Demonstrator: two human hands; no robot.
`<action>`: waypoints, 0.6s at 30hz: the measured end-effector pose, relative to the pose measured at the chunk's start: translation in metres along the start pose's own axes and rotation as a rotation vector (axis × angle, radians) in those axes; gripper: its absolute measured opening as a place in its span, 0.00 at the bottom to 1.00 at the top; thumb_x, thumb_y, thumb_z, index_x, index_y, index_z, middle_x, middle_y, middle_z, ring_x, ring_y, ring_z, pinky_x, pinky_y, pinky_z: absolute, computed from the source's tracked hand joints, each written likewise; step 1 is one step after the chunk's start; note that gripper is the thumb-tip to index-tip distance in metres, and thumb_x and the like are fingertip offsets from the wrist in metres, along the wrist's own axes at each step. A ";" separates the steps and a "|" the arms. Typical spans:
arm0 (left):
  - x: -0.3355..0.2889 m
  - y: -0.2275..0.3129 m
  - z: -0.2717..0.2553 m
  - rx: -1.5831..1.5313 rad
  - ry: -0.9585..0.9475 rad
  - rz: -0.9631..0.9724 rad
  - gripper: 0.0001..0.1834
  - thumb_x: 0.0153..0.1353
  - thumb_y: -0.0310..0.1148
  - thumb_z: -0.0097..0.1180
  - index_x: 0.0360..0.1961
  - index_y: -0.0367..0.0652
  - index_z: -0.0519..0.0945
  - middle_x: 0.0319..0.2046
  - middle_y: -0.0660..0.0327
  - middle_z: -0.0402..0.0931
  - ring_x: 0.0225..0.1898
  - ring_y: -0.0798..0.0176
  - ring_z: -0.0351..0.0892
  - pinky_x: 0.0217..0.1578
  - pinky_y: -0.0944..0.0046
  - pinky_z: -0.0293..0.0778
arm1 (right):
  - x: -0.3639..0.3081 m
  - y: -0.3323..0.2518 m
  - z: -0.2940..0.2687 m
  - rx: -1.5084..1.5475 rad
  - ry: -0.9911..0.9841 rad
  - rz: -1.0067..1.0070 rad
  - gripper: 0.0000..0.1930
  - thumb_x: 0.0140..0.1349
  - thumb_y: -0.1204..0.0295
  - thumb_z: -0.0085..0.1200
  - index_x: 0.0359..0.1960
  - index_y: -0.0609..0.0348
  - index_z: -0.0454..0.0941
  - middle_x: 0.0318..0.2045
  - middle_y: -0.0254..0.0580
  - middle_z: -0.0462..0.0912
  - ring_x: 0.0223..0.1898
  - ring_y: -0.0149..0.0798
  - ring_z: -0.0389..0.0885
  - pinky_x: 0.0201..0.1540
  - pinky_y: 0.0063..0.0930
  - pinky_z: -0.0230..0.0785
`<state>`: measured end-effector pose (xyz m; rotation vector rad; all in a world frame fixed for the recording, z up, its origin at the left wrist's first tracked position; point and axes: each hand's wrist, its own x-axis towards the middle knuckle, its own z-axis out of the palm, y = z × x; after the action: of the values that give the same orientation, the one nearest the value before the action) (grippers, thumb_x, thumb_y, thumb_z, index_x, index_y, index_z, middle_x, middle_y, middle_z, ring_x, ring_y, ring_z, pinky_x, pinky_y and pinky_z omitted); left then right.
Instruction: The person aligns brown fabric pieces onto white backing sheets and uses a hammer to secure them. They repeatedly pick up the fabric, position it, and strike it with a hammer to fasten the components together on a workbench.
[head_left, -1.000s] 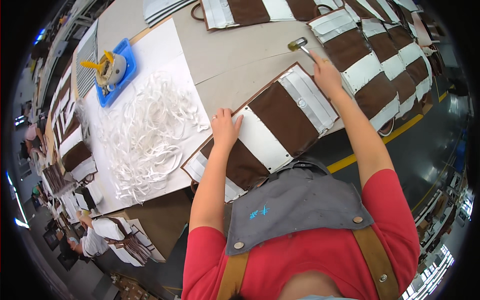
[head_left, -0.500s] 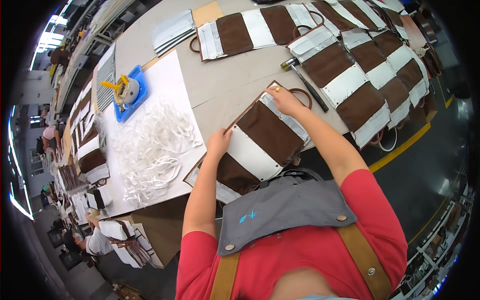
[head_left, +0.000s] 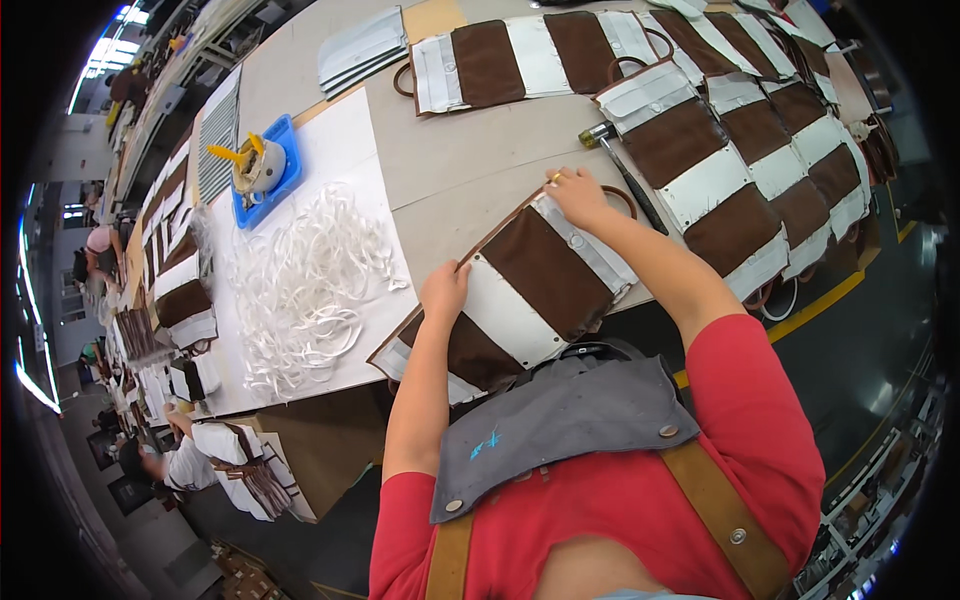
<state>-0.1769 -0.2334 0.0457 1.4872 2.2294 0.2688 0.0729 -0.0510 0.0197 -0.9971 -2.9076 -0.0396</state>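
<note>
A striped brown-and-white bag [head_left: 545, 270] lies slantwise at the table's near edge, flat, with a brown loop handle [head_left: 627, 197] at its right end. My left hand [head_left: 444, 291] is closed on the bag's far edge, beside a white stripe, its thumb on top. Farther right along that edge, the fingers of my right hand [head_left: 578, 198] are bent over the corner near the handle and grip it. Part of the bag's left end is hidden under my left forearm. A hammer [head_left: 632, 180] lies just beyond the handle.
Several similar striped bags [head_left: 735, 165] overlap at right, and another bag [head_left: 530, 58] lies at the back. White strips [head_left: 310, 290] are heaped at left, near a blue tray [head_left: 290, 160] holding a pot [head_left: 262, 172] with yellow-handled tools. A person [head_left: 190, 465] works at far left.
The whole view has shifted slightly, with table things now a little farther right. Both hands remain on the bag's far edge, and the bag keeps its slanted position.
</note>
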 end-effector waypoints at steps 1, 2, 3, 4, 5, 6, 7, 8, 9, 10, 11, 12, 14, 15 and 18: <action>0.000 -0.002 0.000 0.004 -0.009 -0.008 0.18 0.63 0.47 0.50 0.31 0.41 0.78 0.28 0.46 0.79 0.34 0.40 0.78 0.34 0.46 0.71 | -0.002 0.006 -0.002 0.027 -0.008 0.083 0.16 0.55 0.76 0.47 0.46 0.53 0.77 0.50 0.38 0.76 0.51 0.37 0.73 0.51 0.33 0.62; 0.001 -0.003 0.001 0.005 -0.021 -0.012 0.18 0.63 0.47 0.50 0.31 0.41 0.78 0.28 0.46 0.79 0.34 0.41 0.78 0.35 0.46 0.71 | -0.006 0.012 -0.003 0.120 -0.003 0.143 0.17 0.55 0.78 0.47 0.48 0.53 0.77 0.50 0.39 0.76 0.52 0.38 0.73 0.51 0.34 0.62; 0.002 -0.004 0.003 0.006 -0.034 -0.017 0.18 0.63 0.47 0.50 0.32 0.41 0.78 0.28 0.46 0.79 0.34 0.41 0.78 0.35 0.46 0.72 | -0.012 0.017 -0.004 0.213 0.001 0.202 0.19 0.55 0.79 0.46 0.49 0.54 0.76 0.51 0.40 0.75 0.52 0.39 0.72 0.51 0.34 0.63; 0.004 -0.005 0.005 -0.010 -0.027 -0.015 0.18 0.63 0.47 0.50 0.33 0.41 0.78 0.29 0.46 0.79 0.35 0.41 0.78 0.36 0.47 0.72 | -0.014 0.020 -0.003 0.306 0.005 0.261 0.21 0.54 0.80 0.46 0.51 0.55 0.75 0.52 0.40 0.75 0.53 0.40 0.72 0.52 0.35 0.63; 0.008 -0.005 0.006 -0.024 -0.023 -0.006 0.18 0.63 0.47 0.50 0.33 0.41 0.79 0.30 0.46 0.79 0.35 0.41 0.78 0.36 0.47 0.72 | -0.015 0.020 0.001 0.365 0.029 0.202 0.21 0.54 0.81 0.46 0.52 0.55 0.75 0.52 0.41 0.75 0.53 0.41 0.72 0.52 0.36 0.64; 0.011 -0.004 0.008 -0.039 -0.019 0.001 0.18 0.62 0.47 0.50 0.34 0.41 0.79 0.31 0.46 0.80 0.36 0.41 0.78 0.37 0.48 0.72 | -0.013 0.017 0.005 0.424 0.053 0.142 0.22 0.54 0.81 0.45 0.52 0.56 0.75 0.52 0.41 0.75 0.54 0.43 0.72 0.53 0.37 0.64; 0.013 -0.003 0.010 -0.053 -0.018 0.012 0.18 0.62 0.46 0.51 0.35 0.40 0.79 0.31 0.46 0.80 0.36 0.41 0.79 0.37 0.48 0.72 | -0.011 0.016 0.009 0.482 0.077 0.080 0.22 0.54 0.82 0.45 0.53 0.57 0.74 0.52 0.42 0.75 0.54 0.44 0.72 0.54 0.37 0.65; 0.013 -0.005 0.008 -0.062 -0.016 0.015 0.18 0.62 0.46 0.52 0.35 0.39 0.79 0.32 0.46 0.80 0.36 0.42 0.79 0.37 0.48 0.72 | -0.006 0.011 0.011 0.465 0.058 0.096 0.22 0.54 0.82 0.45 0.52 0.57 0.75 0.52 0.42 0.75 0.54 0.44 0.72 0.54 0.37 0.65; 0.013 -0.007 0.007 -0.072 -0.012 0.016 0.18 0.61 0.45 0.53 0.36 0.38 0.79 0.32 0.46 0.80 0.37 0.42 0.79 0.37 0.48 0.73 | -0.001 0.005 0.012 0.446 0.039 0.109 0.22 0.53 0.83 0.45 0.52 0.57 0.75 0.51 0.42 0.75 0.54 0.44 0.72 0.55 0.37 0.65; 0.013 -0.007 0.012 -0.095 -0.006 0.037 0.17 0.61 0.44 0.54 0.36 0.38 0.78 0.33 0.46 0.80 0.37 0.42 0.79 0.38 0.48 0.72 | 0.004 0.001 0.012 0.425 0.020 0.118 0.22 0.53 0.83 0.45 0.51 0.58 0.75 0.51 0.43 0.75 0.54 0.45 0.72 0.56 0.37 0.66; 0.010 -0.011 0.015 -0.106 0.018 0.038 0.17 0.60 0.43 0.55 0.36 0.38 0.78 0.33 0.47 0.80 0.37 0.42 0.79 0.39 0.48 0.72 | 0.009 -0.004 0.016 0.413 0.010 0.120 0.21 0.53 0.83 0.45 0.50 0.59 0.75 0.50 0.44 0.76 0.54 0.46 0.72 0.57 0.38 0.65; 0.011 -0.016 0.016 -0.105 0.061 0.033 0.16 0.59 0.42 0.56 0.36 0.37 0.78 0.34 0.47 0.80 0.38 0.42 0.79 0.39 0.48 0.72 | 0.013 -0.002 0.020 0.407 0.018 0.109 0.21 0.52 0.84 0.45 0.50 0.59 0.75 0.50 0.45 0.76 0.54 0.47 0.72 0.57 0.38 0.65; 0.015 -0.012 0.015 0.032 0.141 0.136 0.12 0.54 0.36 0.59 0.38 0.42 0.78 0.38 0.51 0.75 0.43 0.47 0.75 0.43 0.50 0.70 | 0.016 0.001 0.017 0.463 -0.002 0.106 0.21 0.51 0.83 0.45 0.49 0.61 0.76 0.49 0.47 0.76 0.55 0.51 0.71 0.59 0.38 0.64; 0.018 -0.003 0.019 0.076 0.216 0.163 0.13 0.52 0.35 0.60 0.38 0.43 0.78 0.39 0.53 0.74 0.45 0.48 0.73 0.44 0.50 0.69 | 0.016 0.005 0.020 0.431 -0.023 0.108 0.21 0.50 0.84 0.46 0.49 0.61 0.76 0.50 0.48 0.76 0.55 0.50 0.71 0.59 0.38 0.64; 0.033 0.029 0.032 0.064 0.157 0.190 0.15 0.51 0.33 0.60 0.40 0.41 0.76 0.43 0.53 0.73 0.50 0.49 0.71 0.47 0.50 0.68 | 0.022 0.009 0.021 0.392 -0.177 0.065 0.24 0.47 0.86 0.48 0.49 0.60 0.76 0.52 0.48 0.74 0.55 0.51 0.69 0.59 0.38 0.64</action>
<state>-0.1492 -0.1943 0.0209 1.7718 2.2356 0.3887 0.0597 -0.0293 0.0007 -1.0641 -2.8597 0.6259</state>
